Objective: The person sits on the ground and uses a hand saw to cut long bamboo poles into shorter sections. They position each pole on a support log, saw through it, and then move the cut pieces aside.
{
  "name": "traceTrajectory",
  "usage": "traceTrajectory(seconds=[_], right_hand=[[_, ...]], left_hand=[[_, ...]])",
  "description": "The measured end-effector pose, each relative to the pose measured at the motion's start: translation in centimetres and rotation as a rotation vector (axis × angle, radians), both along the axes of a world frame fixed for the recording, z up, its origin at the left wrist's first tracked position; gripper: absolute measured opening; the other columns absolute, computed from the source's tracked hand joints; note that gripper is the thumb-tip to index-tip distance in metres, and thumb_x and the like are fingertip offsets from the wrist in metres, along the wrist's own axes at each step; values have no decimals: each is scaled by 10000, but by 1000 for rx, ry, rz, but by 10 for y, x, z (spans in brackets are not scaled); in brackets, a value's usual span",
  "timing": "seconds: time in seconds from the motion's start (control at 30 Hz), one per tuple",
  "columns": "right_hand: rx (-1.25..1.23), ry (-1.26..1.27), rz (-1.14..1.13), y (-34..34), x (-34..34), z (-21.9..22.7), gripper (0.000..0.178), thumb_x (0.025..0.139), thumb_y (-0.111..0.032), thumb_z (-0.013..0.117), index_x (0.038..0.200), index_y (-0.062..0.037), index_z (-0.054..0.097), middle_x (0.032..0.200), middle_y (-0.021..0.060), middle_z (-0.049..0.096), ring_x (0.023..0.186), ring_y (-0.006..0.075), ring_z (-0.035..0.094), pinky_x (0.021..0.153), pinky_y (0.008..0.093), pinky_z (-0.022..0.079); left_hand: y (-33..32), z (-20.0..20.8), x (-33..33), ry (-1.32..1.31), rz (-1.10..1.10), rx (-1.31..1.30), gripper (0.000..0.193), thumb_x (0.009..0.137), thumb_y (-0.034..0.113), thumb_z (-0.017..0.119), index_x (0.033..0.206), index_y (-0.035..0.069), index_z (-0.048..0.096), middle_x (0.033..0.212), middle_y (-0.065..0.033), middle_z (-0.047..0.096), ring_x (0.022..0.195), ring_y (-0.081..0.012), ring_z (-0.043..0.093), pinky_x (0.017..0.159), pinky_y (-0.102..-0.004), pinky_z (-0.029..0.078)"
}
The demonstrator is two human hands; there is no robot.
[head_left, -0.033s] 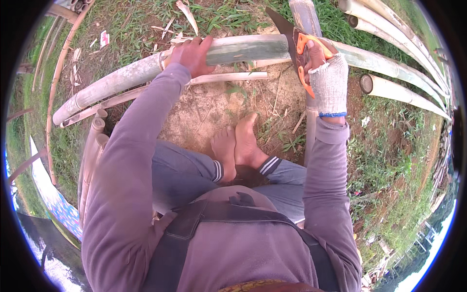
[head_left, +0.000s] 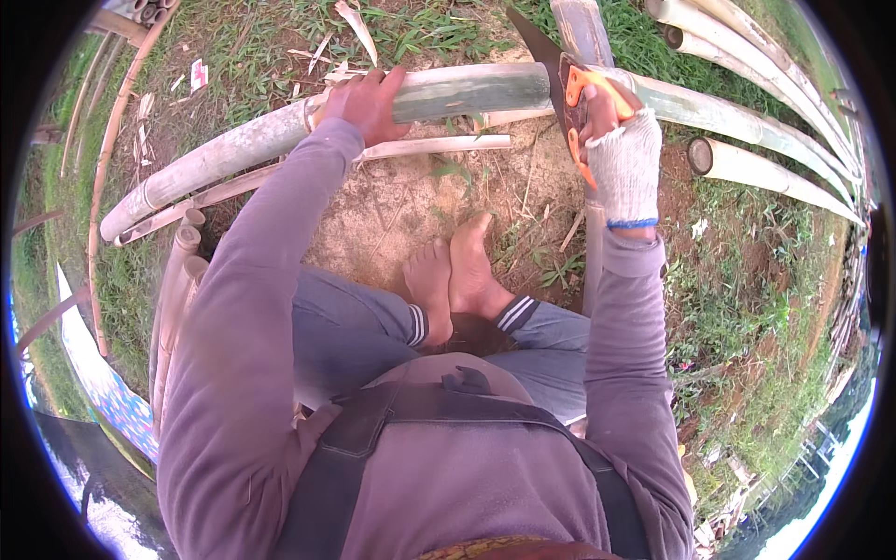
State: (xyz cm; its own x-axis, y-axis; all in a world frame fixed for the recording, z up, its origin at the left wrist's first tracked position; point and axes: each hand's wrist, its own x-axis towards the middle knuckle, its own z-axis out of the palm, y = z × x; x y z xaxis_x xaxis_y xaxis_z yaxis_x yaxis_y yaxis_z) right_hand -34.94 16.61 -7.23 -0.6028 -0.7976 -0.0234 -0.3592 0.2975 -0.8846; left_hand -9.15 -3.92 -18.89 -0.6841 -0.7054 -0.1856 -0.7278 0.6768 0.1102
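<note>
A thick bamboo pole (head_left: 467,91) lies across in front of me, pale on the left and greenish in its middle. My left hand (head_left: 362,105), bare, is wrapped over the top of it. To the right, my right hand (head_left: 616,154), in a white knitted fingerless glove, grips the orange and dark handle of a handsaw (head_left: 539,45). The dark blade stands across the pole, its tip pointing away from me. Whether the teeth are sunk into a cut is hidden from this angle. More bamboo of the same line continues right of the blade.
An upright-running bamboo support (head_left: 581,33) passes under the pole. A thin split strip (head_left: 439,146) lies just nearer. Several bamboo poles (head_left: 784,177) lie at the right, and shorter pieces (head_left: 187,245) beside my left arm. My bare feet (head_left: 472,271) rest on sawdust-strewn soil.
My right hand and the saw have shifted very slightly left. My left hand stays on the bamboo pole.
</note>
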Motion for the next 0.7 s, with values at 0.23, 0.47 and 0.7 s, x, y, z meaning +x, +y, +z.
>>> traceTrajectory(seconds=[0.23,0.47,0.7], right_hand=[[-6,270,-34,211,45,-14,680,1075,-510,573,1418,73,650,1294,240,748,1154,364,752,1013,470,573],[-84,32,-57,16,5,-35,377,1108,-261,670,1354,23,695,1184,134,755,978,180,708,808,351,606],[-111,57,-58,131,32,-21,488,1094,-291,662,1434,57,631,1136,139,762,883,163,713,761,308,602]], left_hand=[[-7,-17,9,30,-3,-39,875,806,511,891,1517,186,496,1318,-174,699,1161,-414,737,1008,-542,583],[-11,-18,0,93,-64,-53,809,824,480,884,1472,182,502,1302,-189,701,1163,-411,734,1016,-556,578],[-13,-11,14,29,36,75,765,849,438,868,1473,192,501,1278,-183,698,1174,-399,732,1022,-546,595]])
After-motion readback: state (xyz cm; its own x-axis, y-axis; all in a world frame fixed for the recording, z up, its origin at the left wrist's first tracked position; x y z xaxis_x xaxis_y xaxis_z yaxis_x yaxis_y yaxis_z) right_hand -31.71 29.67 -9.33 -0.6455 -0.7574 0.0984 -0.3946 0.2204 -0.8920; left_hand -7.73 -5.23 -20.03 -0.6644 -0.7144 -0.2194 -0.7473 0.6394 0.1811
